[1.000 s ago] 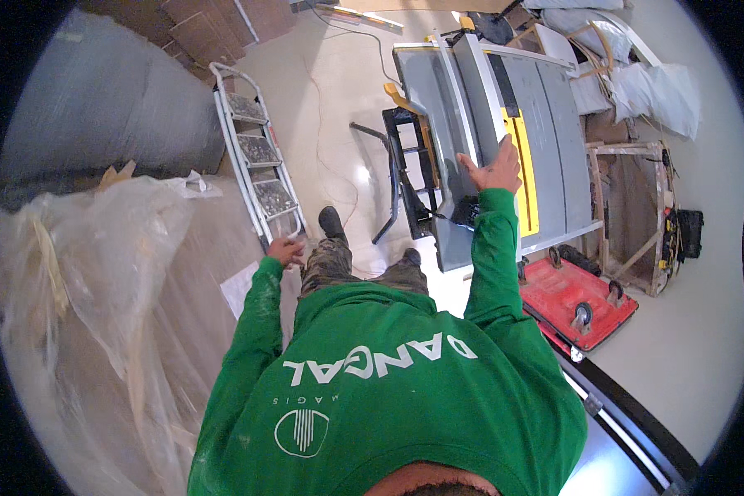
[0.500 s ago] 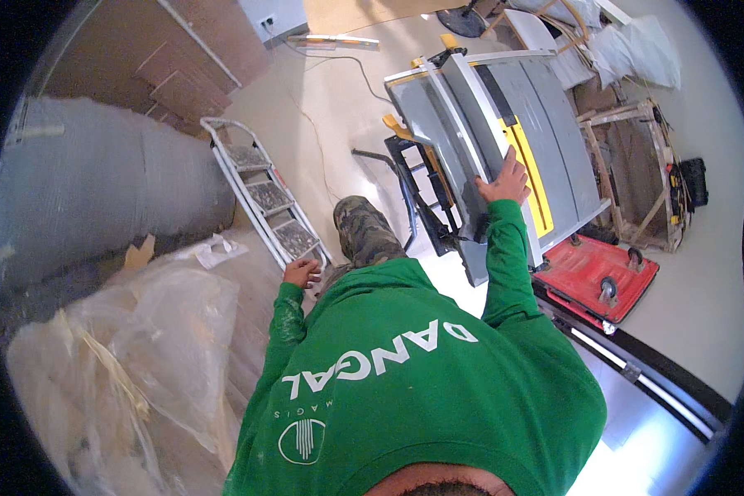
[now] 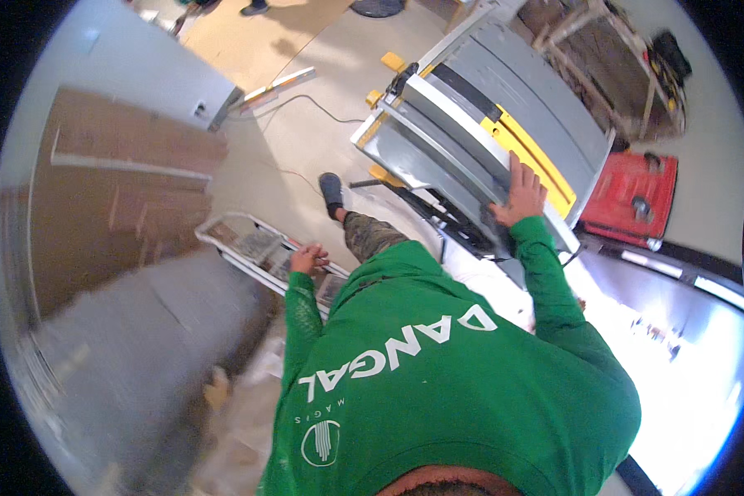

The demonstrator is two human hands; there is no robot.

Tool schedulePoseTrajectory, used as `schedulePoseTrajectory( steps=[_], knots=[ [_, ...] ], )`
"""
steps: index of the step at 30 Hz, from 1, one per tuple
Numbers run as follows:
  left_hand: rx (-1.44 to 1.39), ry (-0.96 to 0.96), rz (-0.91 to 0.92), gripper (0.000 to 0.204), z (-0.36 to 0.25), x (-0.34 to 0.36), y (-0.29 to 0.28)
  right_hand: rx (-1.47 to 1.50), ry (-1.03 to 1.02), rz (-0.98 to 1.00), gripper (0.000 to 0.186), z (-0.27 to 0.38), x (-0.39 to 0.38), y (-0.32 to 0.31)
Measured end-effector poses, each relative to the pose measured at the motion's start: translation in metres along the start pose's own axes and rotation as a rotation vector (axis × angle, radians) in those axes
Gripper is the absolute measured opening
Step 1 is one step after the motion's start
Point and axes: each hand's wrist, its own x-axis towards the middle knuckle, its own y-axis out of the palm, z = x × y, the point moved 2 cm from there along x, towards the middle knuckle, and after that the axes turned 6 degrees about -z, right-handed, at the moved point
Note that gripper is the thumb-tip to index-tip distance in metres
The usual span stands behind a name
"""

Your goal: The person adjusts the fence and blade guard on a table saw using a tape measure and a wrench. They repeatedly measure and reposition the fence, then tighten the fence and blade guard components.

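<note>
Grip of right hand point(image 3: 522, 194): fingers point(image 3: 527, 178) lie across the fence point(image 3: 463, 121) near its close end, thumb on the near side; cannot tell if it squeezes. Left hand point(image 3: 308, 259): loosely curled, fingers parted, nothing visible in it, near the step ladder point(image 3: 256, 245); contact unclear. Fence runs diagonally over the saw's grey tabletop point(image 3: 533, 83), ahead and to the right of the person. Beside it, parallel, 1 yellow insert plate point(image 3: 541, 169), just past right-hand fingertips. Red dolly point(image 3: 616, 194) with upturned casters on floor beyond the saw, right. Farther out: 1 level point(image 3: 281, 86) on floor, dark cable point(image 3: 306, 97) nearby, 1 dark shoe point(image 3: 331, 190) between ladder and saw. Lower left blurred.
</note>
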Motion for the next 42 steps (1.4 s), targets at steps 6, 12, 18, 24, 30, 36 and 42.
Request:
schedulePoseTrajectory(
  steps=[6, 12, 18, 24, 30, 36, 42],
  knots=[
    [0.257, -0.089, 0.074, 0.037, -0.106, 0.073, -0.055, -0.047, 0.124, 0.028, 0.126, 0.02, 0.011, -0.012],
    [0.31, 0.091, 0.026, 0.029, -0.281, 0.119, -0.069, -0.114, 0.295, 0.169, 0.129, 0.032, 0.022, -0.014],
    [0.507, 0.471, 0.413, 0.036, -0.445, 0.084, 0.083, -0.246, 0.396, 0.18, 0.133, 0.043, 0.023, -0.005],
    [0.805, 0.589, 0.774, 0.058, -0.49, 0.046, 0.259, -0.243, 0.672, 0.296, 0.133, 0.083, 0.04, -0.015],
    [1.122, 0.623, 0.945, 0.067, -0.482, 0.094, 0.316, 0.048, 0.926, -0.136, 0.117, 0.204, 0.028, -0.032],
    [1.108, 0.459, 1.14, 0.065, -0.469, 0.13, 0.336, 0.198, 1.333, -0.233, 0.093, 0.381, 0.037, 0.011],
    [1.23, -0.005, 1.178, 0.064, -0.431, 0.16, 0.351, 0.357, 1.688, -0.132, 0.075, 0.525, 0.055, 0.04]
  ],
)
